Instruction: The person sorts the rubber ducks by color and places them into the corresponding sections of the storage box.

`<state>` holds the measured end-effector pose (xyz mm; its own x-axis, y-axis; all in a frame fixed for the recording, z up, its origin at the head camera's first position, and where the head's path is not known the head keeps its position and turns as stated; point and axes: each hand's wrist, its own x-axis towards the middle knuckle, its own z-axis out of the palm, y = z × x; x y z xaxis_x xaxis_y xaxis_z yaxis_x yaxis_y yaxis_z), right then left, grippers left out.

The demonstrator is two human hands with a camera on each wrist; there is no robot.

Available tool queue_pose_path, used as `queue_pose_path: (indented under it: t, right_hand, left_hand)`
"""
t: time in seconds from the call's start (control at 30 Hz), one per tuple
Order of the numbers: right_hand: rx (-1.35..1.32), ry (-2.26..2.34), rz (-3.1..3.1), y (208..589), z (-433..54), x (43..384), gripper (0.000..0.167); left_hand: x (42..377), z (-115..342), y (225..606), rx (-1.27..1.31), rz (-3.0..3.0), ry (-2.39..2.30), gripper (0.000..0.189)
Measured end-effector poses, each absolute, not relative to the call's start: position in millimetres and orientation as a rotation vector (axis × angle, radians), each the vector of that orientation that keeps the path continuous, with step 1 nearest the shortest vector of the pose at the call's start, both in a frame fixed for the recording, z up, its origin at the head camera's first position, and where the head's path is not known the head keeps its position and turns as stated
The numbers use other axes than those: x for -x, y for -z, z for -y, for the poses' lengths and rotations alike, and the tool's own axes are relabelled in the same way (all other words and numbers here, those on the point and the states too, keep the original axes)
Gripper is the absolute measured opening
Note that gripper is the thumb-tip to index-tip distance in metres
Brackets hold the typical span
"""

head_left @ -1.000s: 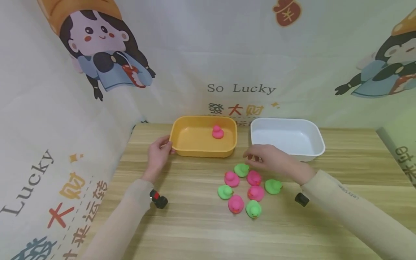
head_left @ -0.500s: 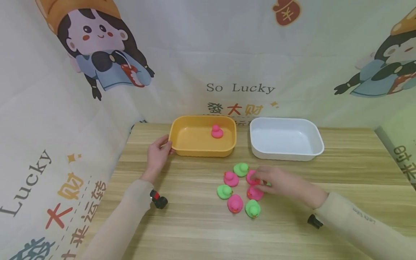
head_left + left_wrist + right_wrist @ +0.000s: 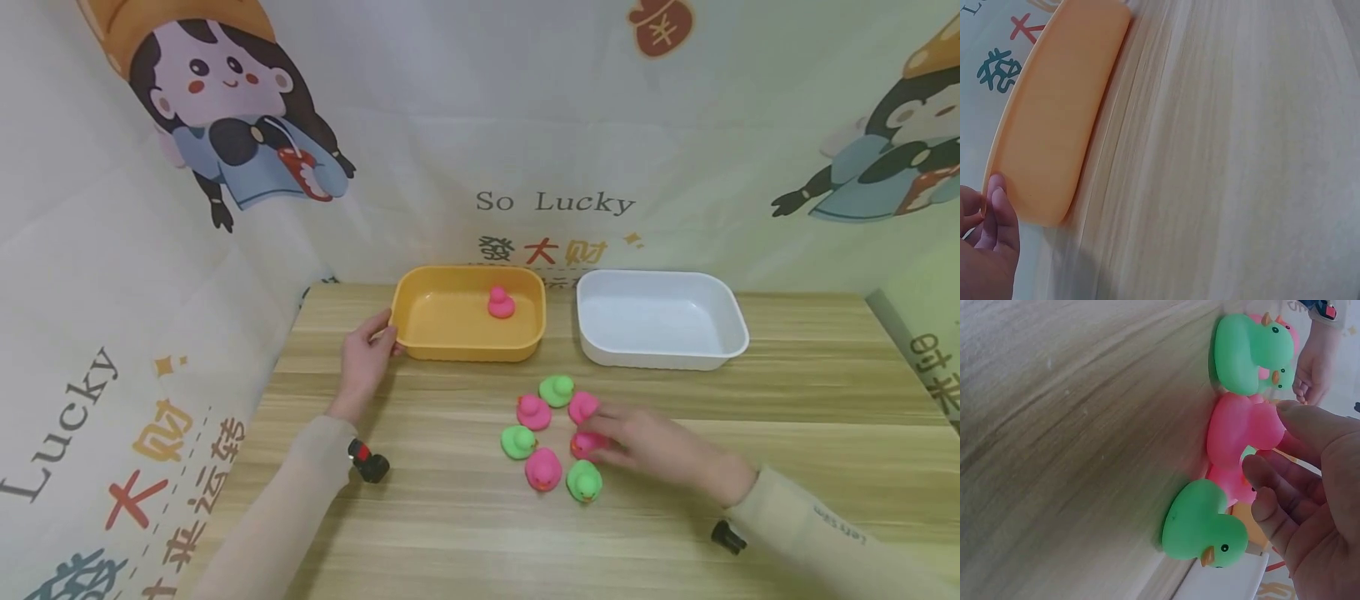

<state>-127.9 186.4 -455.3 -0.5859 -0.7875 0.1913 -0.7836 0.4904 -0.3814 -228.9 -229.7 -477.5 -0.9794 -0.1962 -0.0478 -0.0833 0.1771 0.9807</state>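
My left hand (image 3: 365, 360) pinches the left end of the yellow bin (image 3: 465, 353), thumb and fingers at its rim (image 3: 997, 144). One pink rubber duck (image 3: 500, 303) sits inside that bin. Over the group of ducks, my right hand (image 3: 648, 443) holds a pink rubber duck (image 3: 1232, 434) by its head, between thumb and fingertips. That duck still stands low among the others. A green duck (image 3: 1197, 525) lies beside it under the hand, hidden in the head view. Other pink ducks (image 3: 533, 412) and green ducks (image 3: 584, 482) surround them on the wooden table.
A white bin (image 3: 662, 360) stands right of the yellow one, at the back of the table (image 3: 450, 533). A printed cloth (image 3: 420, 150) hangs behind and along the left side. Small black wrist cameras (image 3: 369, 462) sit at both sleeves.
My right hand has moved from in front of the white bin, down and toward me, onto the pink duck at the right of the group. The left hand stays at the yellow bin.
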Motion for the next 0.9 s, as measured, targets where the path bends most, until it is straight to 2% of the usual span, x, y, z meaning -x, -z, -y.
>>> queue_pose_path:
  t: [0.37, 0.9]
  right_hand:
    - [1.373, 0.681, -2.711, 460.1, -186.2, 125.6, 0.026]
    - [1.349, 0.703, -2.689, 456.8, -183.9, 129.5, 0.015]
  left_hand:
    - [227.4, 229.0, 477.4, -0.29, 2.321, 1.981, 0.045]
    - [228.4, 227.5, 475.3, -0.299, 2.333, 1.972, 0.044]
